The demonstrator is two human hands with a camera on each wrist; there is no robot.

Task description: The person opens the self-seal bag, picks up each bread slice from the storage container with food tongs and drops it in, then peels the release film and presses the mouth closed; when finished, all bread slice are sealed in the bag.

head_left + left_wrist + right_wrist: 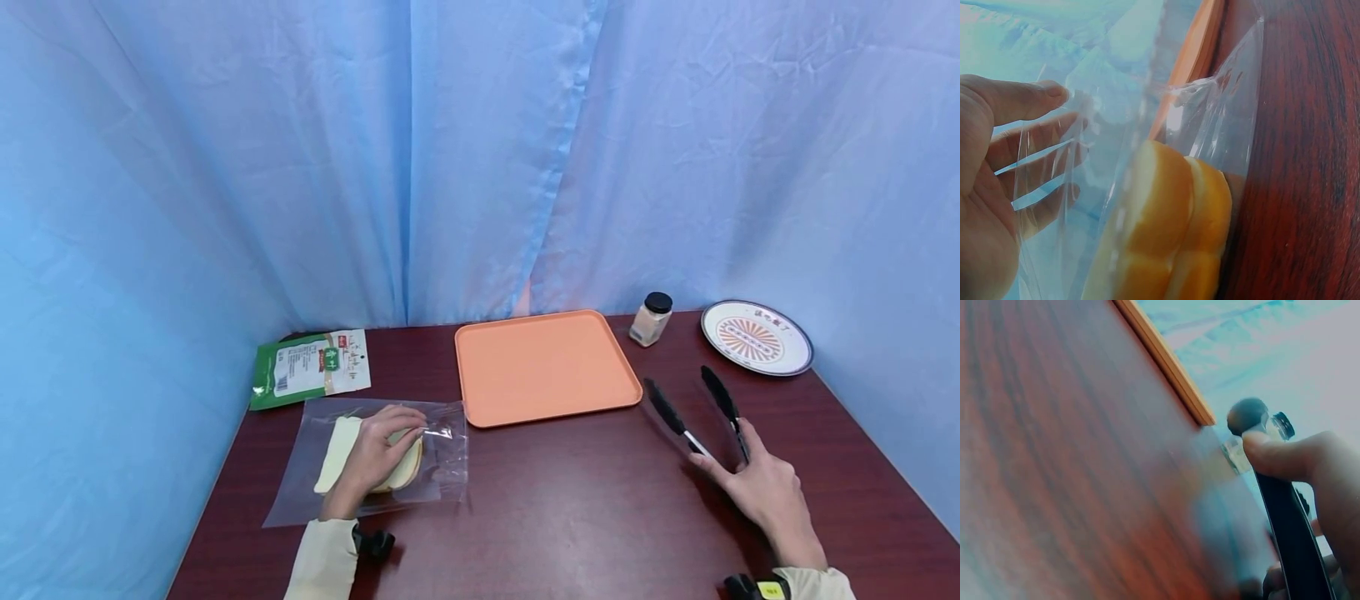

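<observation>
My left hand (378, 450) pinches the upper film of a clear plastic bag (292, 492) at the left of the table. Inside it lie slices of white bread (337, 450), partly hidden under the hand. In the left wrist view the film is pulled up off the bread (1160, 206), with the fingers (1041, 169) seen through it and the thumb near its edge. On the right, my right hand (772, 496) grips black-tipped tongs (667, 412) by their arms. The tongs' arms stand spread with nothing between the tips, pointing toward the back. Part of their handle shows in the right wrist view.
An orange tray (547, 367) lies at the back middle, right of the bag. Behind the bag is a green and white packet (307, 367). A black-capped jar (651, 319) and a patterned plate (757, 337) stand at the back right. Blue curtains (480, 167) enclose the table.
</observation>
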